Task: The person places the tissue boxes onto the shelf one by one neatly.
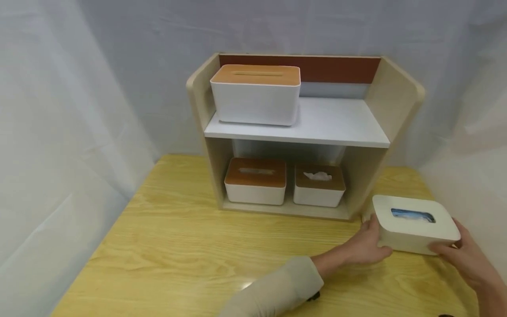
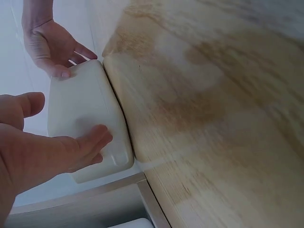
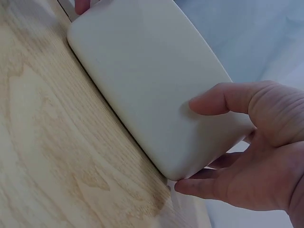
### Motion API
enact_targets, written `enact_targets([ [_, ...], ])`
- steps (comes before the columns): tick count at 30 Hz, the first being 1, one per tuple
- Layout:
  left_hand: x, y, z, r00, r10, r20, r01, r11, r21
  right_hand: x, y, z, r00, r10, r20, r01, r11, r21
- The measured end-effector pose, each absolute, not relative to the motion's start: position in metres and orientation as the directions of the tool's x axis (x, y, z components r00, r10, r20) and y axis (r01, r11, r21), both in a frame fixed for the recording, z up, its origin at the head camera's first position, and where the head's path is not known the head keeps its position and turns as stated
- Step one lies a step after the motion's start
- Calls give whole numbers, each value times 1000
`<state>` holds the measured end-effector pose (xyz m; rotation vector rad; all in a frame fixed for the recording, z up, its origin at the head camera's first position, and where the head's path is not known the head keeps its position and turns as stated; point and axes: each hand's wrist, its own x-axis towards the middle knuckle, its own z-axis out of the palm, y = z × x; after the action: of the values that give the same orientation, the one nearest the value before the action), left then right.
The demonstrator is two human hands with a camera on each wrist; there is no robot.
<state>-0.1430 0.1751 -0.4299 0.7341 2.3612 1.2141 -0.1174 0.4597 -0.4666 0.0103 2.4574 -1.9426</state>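
A cream tissue box (image 1: 416, 242) with an oval slot in its lid rests on the table at the right, beside the shelf unit. My right hand (image 1: 465, 255) holds its right end. In the right wrist view the thumb lies over the front face of the tissue box (image 3: 142, 76), and the other fingers (image 3: 204, 187) are at its end. My left hand (image 1: 366, 244) is at the left front corner. The left wrist view shows that hand's fingers (image 2: 95, 142) extended along the box front, thumb apart; whether they touch it I cannot tell.
A two-tier shelf unit (image 1: 336, 119) stands at the back of the wooden table (image 1: 178, 246). On its upper shelf sits a large white tissue box (image 1: 255, 103) with a brown lid. Below are two smaller brown-lidded boxes, left (image 1: 255, 193) and right (image 1: 318, 196). White sheeting (image 1: 471, 167) hangs close at the right.
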Motion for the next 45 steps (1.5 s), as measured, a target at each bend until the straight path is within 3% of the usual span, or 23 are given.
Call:
enact_targets([
  [9, -136, 169, -431, -796, 596, -108, 301, 544, 783, -107, 446, -466, -994, 78, -77, 85, 111, -990],
  [16, -128, 156, -426, -835, 546, -68, 315, 575, 755, -98, 428, -455, -992, 120, -41, 52, 96, -994],
  [22, -117, 142, -420, -816, 577, 26, 408, 543, 734, -81, 420, -434, -989, 141, 41, 3, 295, -955],
  [29, -99, 134, -411, -786, 613, 80, 471, 511, 719, -59, 408, -411, -967, 201, 159, -14, 580, -815],
  [38, -82, 119, -403, -748, 634, 197, 564, 450, 692, -41, 394, -394, -905, 239, 352, -85, 710, -699],
  [45, -71, 106, -400, -728, 609, 314, 636, 430, 641, -37, 393, -389, -895, 135, 425, -191, 744, -640],
])
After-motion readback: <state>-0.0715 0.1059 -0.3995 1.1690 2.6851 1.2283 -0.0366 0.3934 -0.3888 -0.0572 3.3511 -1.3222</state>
